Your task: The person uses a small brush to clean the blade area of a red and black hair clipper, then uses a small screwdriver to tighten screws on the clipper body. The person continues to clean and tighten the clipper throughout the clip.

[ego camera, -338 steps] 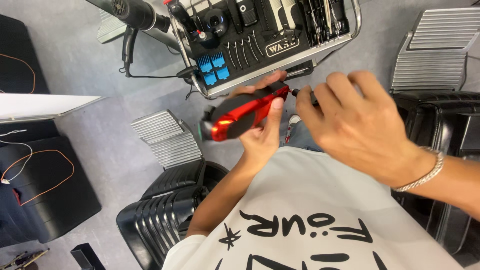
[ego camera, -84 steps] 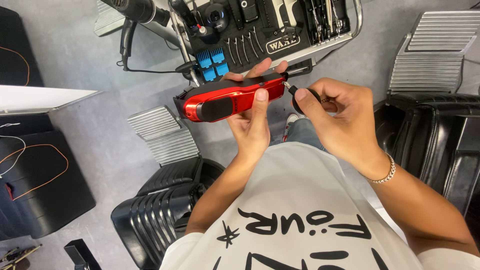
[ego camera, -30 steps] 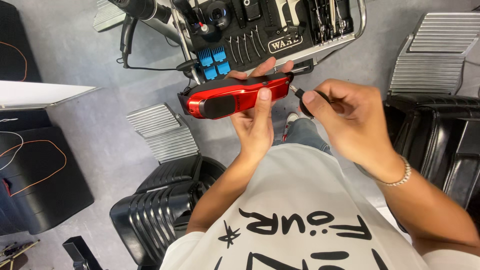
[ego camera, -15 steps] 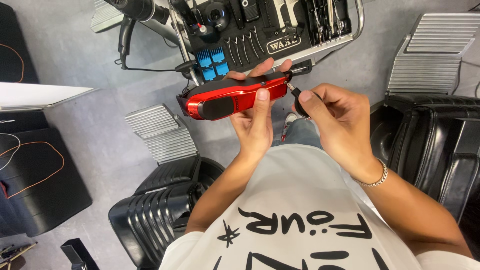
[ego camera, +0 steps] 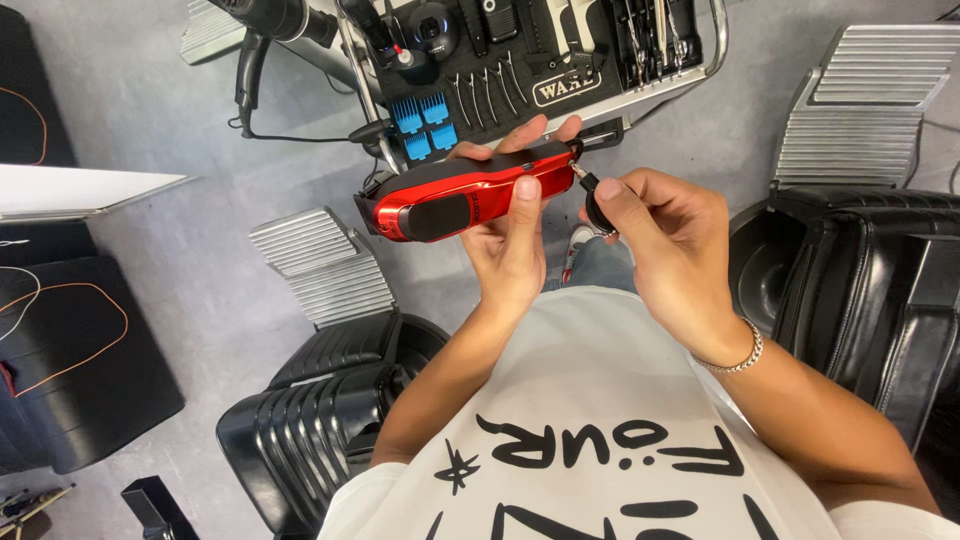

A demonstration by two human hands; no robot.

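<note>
- The room has a grey floor (ego camera: 180,130) seen from above, with black padded barber chairs (ego camera: 330,410) on either side and their ribbed metal footrests (ego camera: 320,265) jutting out.
- Just ahead of the person stands a tool tray (ego camera: 540,60) on a metal frame, laid out with combs, scissors and other black tools; blue comb guards (ego camera: 425,125) sit at its near edge, so everything lies within arm's reach.
- A black hair dryer (ego camera: 270,20) hangs at the tray's left corner, its cord trailing down.
- The red hair clipper (ego camera: 470,190) is up in the air in front of the person's chest, lying level and sideways, blade end to the left and tail end to the right.
- The left hand (ego camera: 510,240) grips the clipper from beneath, thumb pressed over the top and fingertips curling past the far side; this seems to steady the body and turn its tail toward the other hand.
- The right hand (ego camera: 670,240) is closed in a pinch on a small black tool (ego camera: 597,205) whose thin metal tip touches the clipper's tail end.
- A chain bracelet (ego camera: 735,360) circles the right wrist, above a white printed shirt (ego camera: 600,440).
</note>
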